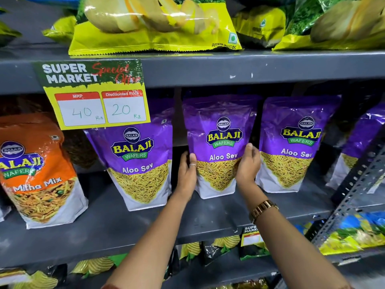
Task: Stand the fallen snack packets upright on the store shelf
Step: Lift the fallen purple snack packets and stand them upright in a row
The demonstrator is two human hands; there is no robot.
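A purple Aloo Sev packet (218,130) stands upright in the middle of the grey shelf (108,224). My left hand (186,174) presses its left edge and my right hand (249,163) presses its right edge, so both grip it from the sides. Another purple Aloo Sev packet (139,161) stands to its left, leaning slightly. A third purple packet (295,142) stands upright on its right. At the far left stands an orange Mitha Mix packet (35,176).
A yellow price tag (100,101) hangs from the upper shelf edge. Yellow wafer bags (154,26) lie on the shelf above. A perforated metal upright (354,184) runs along the right, with part of a further purple packet (366,130) behind it. Chip bags fill the lower shelf.
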